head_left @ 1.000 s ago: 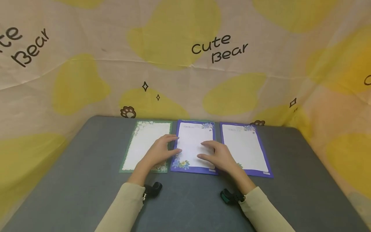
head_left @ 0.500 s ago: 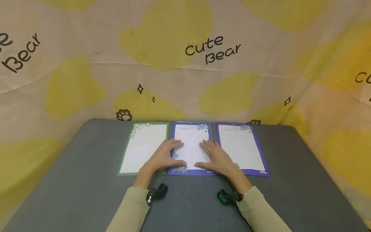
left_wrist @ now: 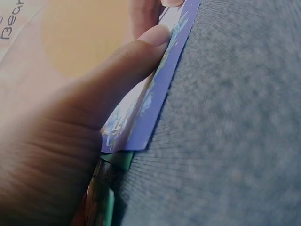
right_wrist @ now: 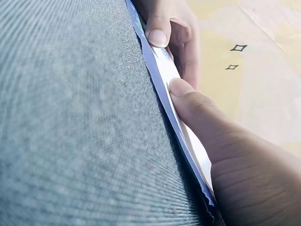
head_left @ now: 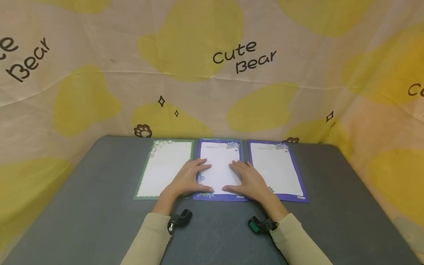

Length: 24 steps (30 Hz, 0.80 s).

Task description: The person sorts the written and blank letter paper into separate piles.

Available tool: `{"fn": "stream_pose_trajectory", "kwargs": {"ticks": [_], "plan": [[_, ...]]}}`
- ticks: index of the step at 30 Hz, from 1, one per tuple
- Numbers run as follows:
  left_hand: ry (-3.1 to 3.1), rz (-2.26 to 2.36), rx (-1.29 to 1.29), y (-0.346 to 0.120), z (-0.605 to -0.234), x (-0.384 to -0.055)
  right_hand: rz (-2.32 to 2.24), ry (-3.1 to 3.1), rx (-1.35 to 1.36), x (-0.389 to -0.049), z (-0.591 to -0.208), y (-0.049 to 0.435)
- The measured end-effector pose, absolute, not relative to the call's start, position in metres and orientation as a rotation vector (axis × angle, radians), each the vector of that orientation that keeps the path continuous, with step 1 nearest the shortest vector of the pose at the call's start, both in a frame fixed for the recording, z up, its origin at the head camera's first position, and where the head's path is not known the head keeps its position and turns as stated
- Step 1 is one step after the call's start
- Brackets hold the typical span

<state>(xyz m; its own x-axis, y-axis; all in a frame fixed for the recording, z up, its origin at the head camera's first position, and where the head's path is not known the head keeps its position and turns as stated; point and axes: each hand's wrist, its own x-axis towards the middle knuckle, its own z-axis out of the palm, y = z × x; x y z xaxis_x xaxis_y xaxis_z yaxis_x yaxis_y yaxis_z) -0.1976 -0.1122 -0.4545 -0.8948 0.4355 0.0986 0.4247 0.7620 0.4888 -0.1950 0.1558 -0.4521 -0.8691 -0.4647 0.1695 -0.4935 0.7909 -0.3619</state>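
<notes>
A purple-bordered sheet of paper [head_left: 219, 165] with printed blue flowers lies in the middle of a row of sheets. Over its left side my left hand [head_left: 188, 179] rests with fingers spread, its thumb [left_wrist: 136, 54] along the near edge. Opposite it, my right hand [head_left: 251, 181] touches the sheet's right side, with its thumb [right_wrist: 188, 96] extended toward the left thumb. Both hands have relaxed, extended fingers and cover parts of the flower print. A green corner [left_wrist: 123, 160] shows beneath the middle sheet in the left wrist view.
A green-bordered sheet [head_left: 159, 173] lies to the left, partly under my left hand. Another purple-bordered sheet [head_left: 279, 173] lies to the right. All are on a dark grey table [head_left: 92, 213], with a patterned cloth [head_left: 185, 88] hanging behind it.
Both hands have lowered onto the middle sheet and the thumbs have come down near its lower edge. Over the last half second the hands have stayed almost still.
</notes>
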Motion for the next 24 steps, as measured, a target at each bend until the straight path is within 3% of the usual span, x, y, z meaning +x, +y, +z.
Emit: {"fn": "stream_pose_trajectory", "kwargs": {"ticks": [12,24], "plan": [[2.917,0.913,0.671,-0.111,-0.453,-0.196,0.703,-2.872,0.703,-0.194,-0.455,0.157],[2.918,0.924,0.653,-0.112,-0.453,-0.197,0.492,-2.992,0.85,-0.198,-0.452,0.168]]}}
